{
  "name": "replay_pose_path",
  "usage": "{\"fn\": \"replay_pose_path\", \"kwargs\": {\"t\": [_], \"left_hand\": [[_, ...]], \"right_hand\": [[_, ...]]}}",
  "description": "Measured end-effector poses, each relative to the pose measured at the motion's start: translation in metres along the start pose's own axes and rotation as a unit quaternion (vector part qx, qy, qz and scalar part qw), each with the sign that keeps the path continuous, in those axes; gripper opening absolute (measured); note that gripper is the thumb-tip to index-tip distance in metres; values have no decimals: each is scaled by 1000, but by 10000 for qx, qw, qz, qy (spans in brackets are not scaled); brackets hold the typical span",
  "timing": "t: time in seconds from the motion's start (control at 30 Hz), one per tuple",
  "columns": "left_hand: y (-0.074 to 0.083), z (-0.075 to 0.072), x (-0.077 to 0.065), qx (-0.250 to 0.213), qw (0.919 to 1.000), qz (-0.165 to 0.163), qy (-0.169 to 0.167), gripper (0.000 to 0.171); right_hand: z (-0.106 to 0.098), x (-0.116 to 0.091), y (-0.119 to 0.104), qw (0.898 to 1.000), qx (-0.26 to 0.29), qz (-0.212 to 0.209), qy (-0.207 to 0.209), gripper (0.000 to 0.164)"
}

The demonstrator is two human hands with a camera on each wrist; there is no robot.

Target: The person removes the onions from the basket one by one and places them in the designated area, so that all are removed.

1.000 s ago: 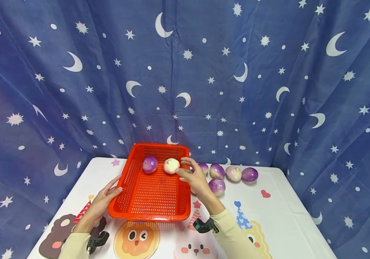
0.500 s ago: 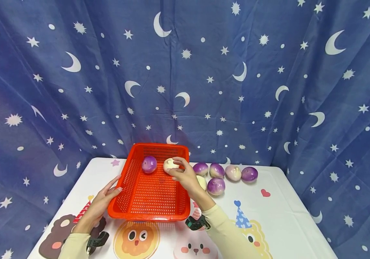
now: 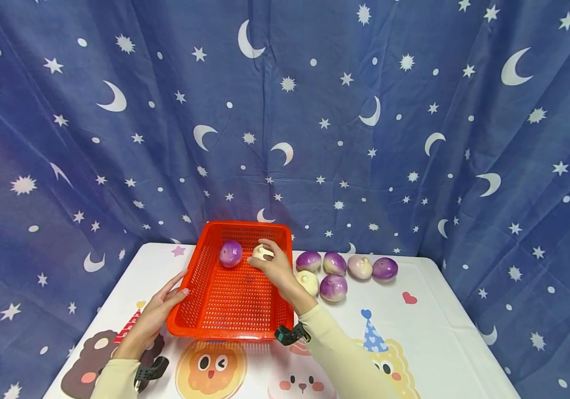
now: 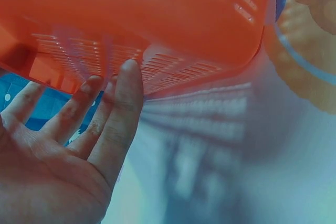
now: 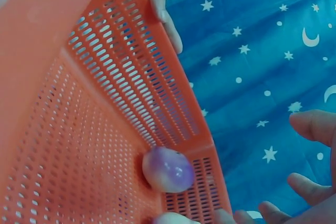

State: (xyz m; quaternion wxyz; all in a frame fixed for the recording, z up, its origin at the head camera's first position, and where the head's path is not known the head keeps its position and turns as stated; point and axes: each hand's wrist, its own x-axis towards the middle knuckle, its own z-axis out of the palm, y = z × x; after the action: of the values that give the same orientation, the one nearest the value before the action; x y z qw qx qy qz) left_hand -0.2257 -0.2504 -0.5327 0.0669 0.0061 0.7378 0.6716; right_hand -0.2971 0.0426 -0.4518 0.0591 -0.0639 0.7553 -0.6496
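Observation:
A red plastic basket [image 3: 245, 305] with perforated walls stands on the table. A purple turnip [image 3: 230, 254] and a cream-white turnip [image 3: 261, 252] lie inside it toward the back. My left hand [image 3: 151, 317] has fairly straight fingers against the basket's left wall; in the left wrist view the fingertips touch its outside. My right hand [image 3: 277, 270] reaches over the right rim, thumb and fingers spread around the cream-white turnip and partly covering it. In the right wrist view the fingers [image 5: 310, 187] stay apart, and the white turnip [image 5: 176, 219] only peeks in at the bottom edge.
Right of the basket, several more turnips lie grouped on the cloth: a cream one [image 3: 307, 282], purple-and-white ones [image 3: 333, 287], and a pale pink one [image 3: 360, 267]. A blue starry curtain [image 3: 315, 138] hangs behind. The white tablecloth [image 3: 439, 332] has cartoon prints.
My right hand has moved left, further over the basket, and now covers more of the cream-white turnip. The cream turnip outside the basket has come into view. My left hand has stayed put.

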Motion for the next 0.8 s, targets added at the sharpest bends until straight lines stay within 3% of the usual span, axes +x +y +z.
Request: {"fn": "replay_pose_path", "kwargs": {"t": [0.37,0.63,0.8], "left_hand": [[-2,1,0,32,9999,-84,130,64],[0,1,-1,21,9998,-137,119,65],[-1,2,-1,-11,9998,-129,122,65]], "right_hand": [[14,19,-2,9973,-484,169,528,67],[18,36,5,9960,-63,542,704,74],[23,44,16,9940,-435,525,860,74]]}}
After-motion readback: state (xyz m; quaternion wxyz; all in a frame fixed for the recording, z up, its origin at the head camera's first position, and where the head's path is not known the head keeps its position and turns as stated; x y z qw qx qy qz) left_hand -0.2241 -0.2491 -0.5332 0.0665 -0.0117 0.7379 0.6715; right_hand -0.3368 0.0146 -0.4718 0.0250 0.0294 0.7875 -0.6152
